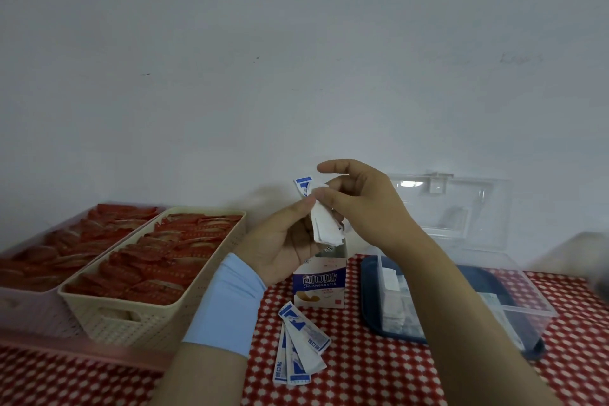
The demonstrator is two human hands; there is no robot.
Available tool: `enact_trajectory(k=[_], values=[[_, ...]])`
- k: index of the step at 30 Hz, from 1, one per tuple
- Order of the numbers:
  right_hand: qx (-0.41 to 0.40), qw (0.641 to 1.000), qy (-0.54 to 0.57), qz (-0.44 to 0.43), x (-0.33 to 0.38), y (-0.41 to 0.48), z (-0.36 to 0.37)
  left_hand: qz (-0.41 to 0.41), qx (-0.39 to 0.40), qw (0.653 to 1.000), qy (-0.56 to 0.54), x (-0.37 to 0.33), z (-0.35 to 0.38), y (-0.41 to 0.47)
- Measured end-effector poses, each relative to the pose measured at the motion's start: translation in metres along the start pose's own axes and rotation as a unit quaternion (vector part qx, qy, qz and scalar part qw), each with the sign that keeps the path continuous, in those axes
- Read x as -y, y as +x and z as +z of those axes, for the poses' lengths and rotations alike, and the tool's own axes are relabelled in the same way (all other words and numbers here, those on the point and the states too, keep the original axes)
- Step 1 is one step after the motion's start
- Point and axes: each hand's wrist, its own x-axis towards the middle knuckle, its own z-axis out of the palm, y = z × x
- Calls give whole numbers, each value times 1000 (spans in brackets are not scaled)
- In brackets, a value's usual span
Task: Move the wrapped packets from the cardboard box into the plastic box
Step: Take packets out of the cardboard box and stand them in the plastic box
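A small white and purple cardboard box (pixel 320 285) stands open on the red checked tablecloth. Above it, my left hand (pixel 280 242) and my right hand (pixel 359 198) both pinch a bunch of white and blue wrapped packets (pixel 321 217). Three more packets (pixel 298 344) lie fanned on the cloth in front of the box. To the right, the clear plastic box (pixel 514 303) sits on a dark blue tray with its lid raised behind it; several packets (pixel 393 298) lie inside at its left end.
A cream woven basket (pixel 145 316) and a pink bin (pixel 29 306), both full of red sachets, fill the left of the table. The dark blue tray (pixel 370 300) lies under the plastic box. A plain wall stands close behind.
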Motion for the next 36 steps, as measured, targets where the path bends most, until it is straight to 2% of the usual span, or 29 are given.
enact_trajectory(k=[10, 14, 21, 25, 29, 36], values=[[23, 1000, -9, 8, 1, -11, -10, -70, 30, 997, -10, 5, 16, -7], [1, 996, -93, 4, 0, -20, -17, -69, 14, 998, 5, 11, 16, -4], [88, 975, -203, -16, 7, -41, -30, -59, -31, 998, 20, 24, 18, 3], [84, 956, -274, -65, 7, -45, -36, -54, -8, 998, 27, 31, 24, 4], [60, 956, -276, -81, 4, -47, -41, -70, -7, 997, 6, 35, 29, 2], [82, 951, -289, -79, 1, -51, -43, -69, 16, 997, 12, 39, 30, 1]])
